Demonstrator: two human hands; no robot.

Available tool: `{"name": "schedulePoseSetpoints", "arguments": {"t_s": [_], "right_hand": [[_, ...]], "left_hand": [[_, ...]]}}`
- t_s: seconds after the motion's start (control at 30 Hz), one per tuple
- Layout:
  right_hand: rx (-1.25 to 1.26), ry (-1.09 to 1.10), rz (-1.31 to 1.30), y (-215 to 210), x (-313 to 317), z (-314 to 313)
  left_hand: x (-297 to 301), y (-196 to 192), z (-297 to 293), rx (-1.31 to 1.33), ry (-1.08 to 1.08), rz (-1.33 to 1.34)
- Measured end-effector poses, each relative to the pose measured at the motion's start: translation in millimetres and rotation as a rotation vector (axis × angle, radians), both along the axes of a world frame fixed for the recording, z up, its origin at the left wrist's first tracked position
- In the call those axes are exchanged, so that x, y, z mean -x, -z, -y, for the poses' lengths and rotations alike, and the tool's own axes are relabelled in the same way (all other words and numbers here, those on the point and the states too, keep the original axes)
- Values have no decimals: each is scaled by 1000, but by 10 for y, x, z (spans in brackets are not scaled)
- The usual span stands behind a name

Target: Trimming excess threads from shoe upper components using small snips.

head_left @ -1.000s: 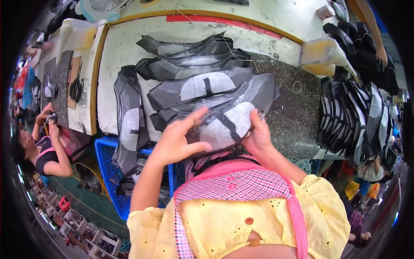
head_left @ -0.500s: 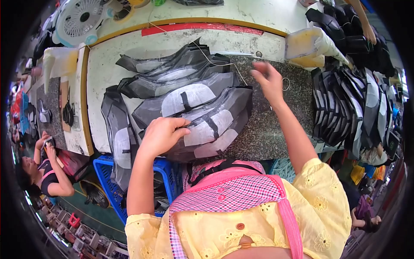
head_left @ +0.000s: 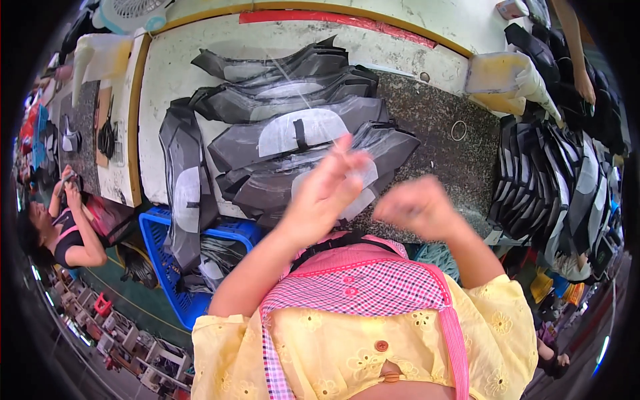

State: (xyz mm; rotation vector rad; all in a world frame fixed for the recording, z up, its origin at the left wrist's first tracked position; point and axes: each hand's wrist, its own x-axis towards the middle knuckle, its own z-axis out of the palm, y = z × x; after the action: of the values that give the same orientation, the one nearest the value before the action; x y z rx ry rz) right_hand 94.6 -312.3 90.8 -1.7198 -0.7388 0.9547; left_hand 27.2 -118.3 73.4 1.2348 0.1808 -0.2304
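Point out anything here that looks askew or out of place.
The gray stack on the left of the table looks odd: crosswise to the other stacks, its near end jutting past the table edge over the blue basket.

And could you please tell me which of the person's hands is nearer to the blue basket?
Left: the left hand is up and to the right of the blue basket, over the dark pieces; the right hand is farther right.
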Motion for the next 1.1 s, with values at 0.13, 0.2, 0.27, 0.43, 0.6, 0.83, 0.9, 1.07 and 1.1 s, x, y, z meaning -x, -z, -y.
{"name": "schedulePoseSetpoints", "arguments": {"t_s": [0.13, 0.2, 0.27, 0.43, 0.6, 0.83, 0.9, 1.07, 1.1], "right_hand": [[-38, 128, 208, -11, 51, 59], [-163, 146, 545, -191, -81, -141], [-297, -90, 578, -129, 0, -477], [-8, 2, 6, 265, -142, -221], [86, 271, -124, 538, -85, -104], [117, 337, -64, 726, -165, -103], [90, 340, -35, 773, -185, -90], [49, 398, -131, 912, -191, -67], [49, 405, -134, 914, -201, -83]], "left_hand": [[283, 236, 52, 475, 49, -380], [415, 157, 141, 41, 183, -263], [481, 108, 374, -594, 82, 336], [545, -1, -300, -229, 200, -146], [367, 104, -706, -938, 71, -88], [270, 392, -828, -825, -182, -257], [233, 431, -840, -824, -166, -340], [176, 506, -831, -831, -143, -380], [170, 513, -831, -835, -148, -398]]}}
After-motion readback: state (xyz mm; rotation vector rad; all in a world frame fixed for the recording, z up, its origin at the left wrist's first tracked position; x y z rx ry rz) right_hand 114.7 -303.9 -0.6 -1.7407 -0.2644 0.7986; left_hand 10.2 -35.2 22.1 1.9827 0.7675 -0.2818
